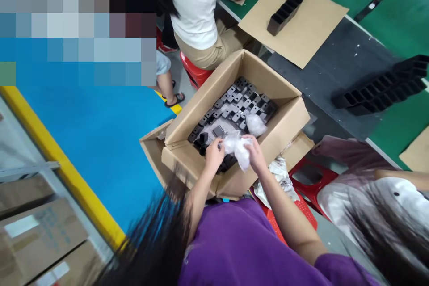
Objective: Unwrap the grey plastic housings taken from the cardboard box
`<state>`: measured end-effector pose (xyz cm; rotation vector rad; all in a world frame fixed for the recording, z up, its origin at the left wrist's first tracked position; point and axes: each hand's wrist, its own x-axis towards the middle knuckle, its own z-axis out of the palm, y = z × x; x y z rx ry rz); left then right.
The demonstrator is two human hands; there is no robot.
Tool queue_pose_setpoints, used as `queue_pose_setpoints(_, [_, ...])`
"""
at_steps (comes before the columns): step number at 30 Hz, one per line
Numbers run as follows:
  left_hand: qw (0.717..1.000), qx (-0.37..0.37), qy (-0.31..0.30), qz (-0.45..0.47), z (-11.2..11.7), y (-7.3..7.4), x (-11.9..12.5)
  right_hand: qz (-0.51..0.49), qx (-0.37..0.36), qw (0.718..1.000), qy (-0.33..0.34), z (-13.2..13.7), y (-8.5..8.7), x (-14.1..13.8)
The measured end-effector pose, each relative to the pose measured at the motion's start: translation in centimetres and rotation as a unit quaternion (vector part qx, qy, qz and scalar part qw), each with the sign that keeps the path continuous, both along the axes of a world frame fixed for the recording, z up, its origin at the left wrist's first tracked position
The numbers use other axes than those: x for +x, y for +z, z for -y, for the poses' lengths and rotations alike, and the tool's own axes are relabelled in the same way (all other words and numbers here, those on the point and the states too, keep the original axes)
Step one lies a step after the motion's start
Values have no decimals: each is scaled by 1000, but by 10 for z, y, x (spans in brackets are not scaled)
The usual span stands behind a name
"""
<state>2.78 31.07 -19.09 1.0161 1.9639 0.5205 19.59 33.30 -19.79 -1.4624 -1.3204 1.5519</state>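
Note:
A crumpled translucent plastic bag (241, 154) is stretched between my two hands over the near side of an open cardboard box (191, 161). My left hand (214, 154) pinches its left end; a small dark piece shows at the fingertips, too hidden to name. The fingers of my right hand (255, 154) are closed on the bag's right part. Inside the box, below my hands, lie rows of black and grey block-shaped parts (234, 100). One dark square part (218, 131) rests apart on a pale sheet, and another crumpled plastic bag (256, 124) sits by the right wall.
Black multi-slot strips (291, 4) stand on brown cardboard on the bench (321, 82), with more strips (385, 85) to the right. A seated person in a white shirt (196, 4) is beyond the box. Red stools (308, 178) and another person's clothing are at the right.

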Motion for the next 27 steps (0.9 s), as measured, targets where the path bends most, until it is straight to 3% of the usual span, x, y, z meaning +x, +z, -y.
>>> queue_pose_setpoints(3, [999,11,-29,-32,11,6,10,-4,18,996,-91,6,-4,-13])
queue_pose_setpoints(6, [997,15,-47,-52,19,12,16,52,117,989,-70,14,-6,-20])
queue_pose_setpoints(8, [997,20,-54,-58,25,15,15,71,138,988,-25,21,-9,-16])
queue_pose_setpoints(13, [995,55,-60,-53,40,21,10,46,86,989,112,36,-16,5])
queue_pose_setpoints(19, [992,107,-45,-58,50,28,18,115,75,986,94,50,-13,-3])
queue_pose_setpoints(27, [994,99,0,45,50,23,22,151,58,982,99,57,-6,-16])
